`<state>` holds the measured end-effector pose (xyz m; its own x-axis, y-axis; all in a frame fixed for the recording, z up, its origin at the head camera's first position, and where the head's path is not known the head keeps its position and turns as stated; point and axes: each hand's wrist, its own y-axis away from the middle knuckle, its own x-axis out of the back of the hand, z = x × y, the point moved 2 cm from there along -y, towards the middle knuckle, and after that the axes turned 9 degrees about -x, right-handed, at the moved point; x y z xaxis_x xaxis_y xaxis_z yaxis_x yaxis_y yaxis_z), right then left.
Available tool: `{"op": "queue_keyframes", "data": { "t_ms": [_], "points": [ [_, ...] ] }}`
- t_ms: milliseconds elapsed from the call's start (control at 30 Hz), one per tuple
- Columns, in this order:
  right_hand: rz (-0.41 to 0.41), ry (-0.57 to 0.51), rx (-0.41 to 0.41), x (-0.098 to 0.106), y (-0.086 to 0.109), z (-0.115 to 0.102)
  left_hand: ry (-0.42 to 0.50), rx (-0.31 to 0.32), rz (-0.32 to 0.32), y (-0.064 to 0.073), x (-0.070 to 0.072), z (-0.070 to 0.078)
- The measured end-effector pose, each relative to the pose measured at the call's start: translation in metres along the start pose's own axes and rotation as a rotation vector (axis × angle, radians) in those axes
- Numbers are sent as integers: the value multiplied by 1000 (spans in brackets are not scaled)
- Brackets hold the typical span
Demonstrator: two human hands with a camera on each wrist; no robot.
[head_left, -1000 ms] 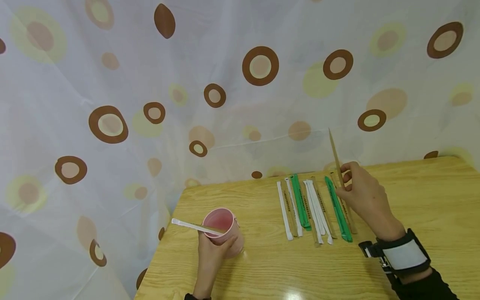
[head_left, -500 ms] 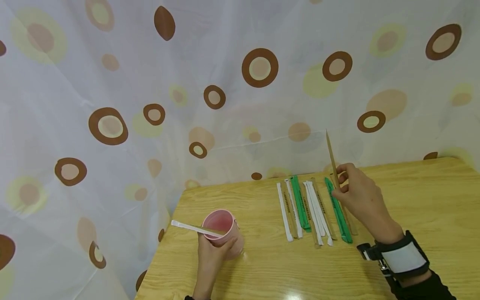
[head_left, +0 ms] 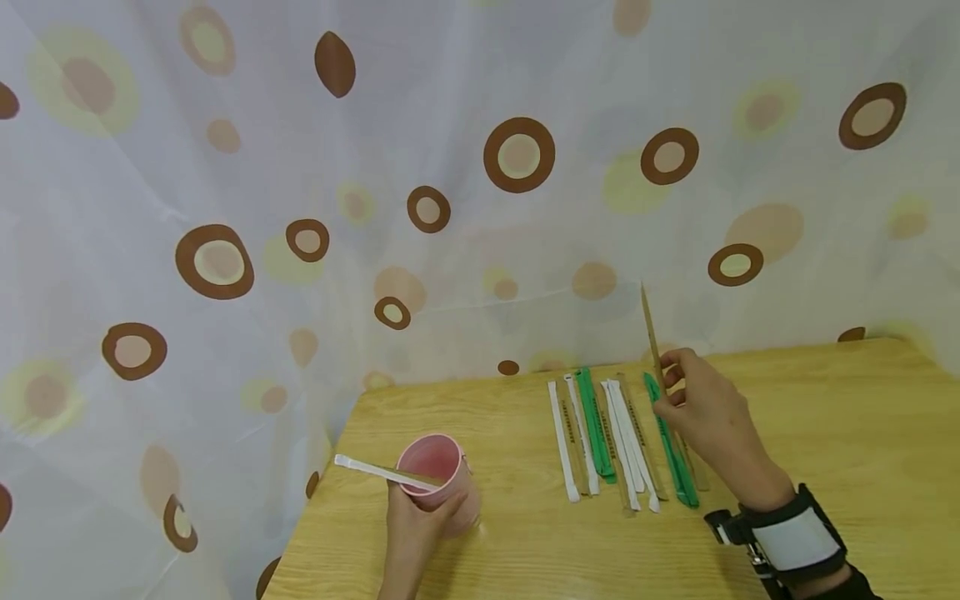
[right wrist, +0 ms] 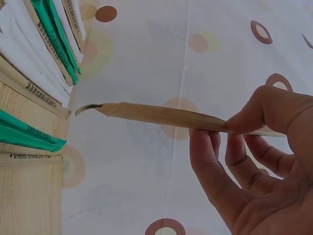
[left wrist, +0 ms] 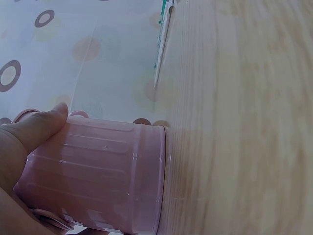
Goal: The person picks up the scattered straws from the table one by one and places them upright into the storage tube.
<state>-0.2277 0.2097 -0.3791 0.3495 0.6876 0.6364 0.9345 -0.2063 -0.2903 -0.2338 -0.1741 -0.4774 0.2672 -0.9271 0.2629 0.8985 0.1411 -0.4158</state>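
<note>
In the head view my left hand [head_left: 411,533] grips a pink cup [head_left: 467,515] standing at the left of the table, thumb along its side. The left wrist view shows this ribbed cup [left wrist: 98,169] with a handle-like loop. A white paper-wrapped straw [head_left: 371,467] leans out over the cup's left rim, a brown one beside it. My right hand [head_left: 716,417] pinches a brown paper-wrapped straw [head_left: 649,325] between thumb and fingers, its free end pointing up. Up close, the straw [right wrist: 161,116] has a torn-looking, curled dark tip.
Several wrapped straws lie side by side at the table's back: white [head_left: 562,442], green [head_left: 592,425] and brown ones. Another green straw [head_left: 678,467] lies partly under my right hand. A spotted curtain [head_left: 450,108] hangs behind the wooden table [head_left: 540,550].
My right hand has shifted slightly left with the brown straw still pinched. The head view has tilted up a little. My left hand stays on the cup.
</note>
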Motion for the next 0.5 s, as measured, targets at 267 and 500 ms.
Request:
{"op": "queue_keyframes", "data": {
  "t_ms": [267, 500],
  "points": [
    [46, -10, 73, -3, 2, -6, 9, -19, -2, 1, 2, 6],
    [85, -72, 229, -25, 13, -29, 16, -12, 4, 1, 2, 7]
  ]
}}
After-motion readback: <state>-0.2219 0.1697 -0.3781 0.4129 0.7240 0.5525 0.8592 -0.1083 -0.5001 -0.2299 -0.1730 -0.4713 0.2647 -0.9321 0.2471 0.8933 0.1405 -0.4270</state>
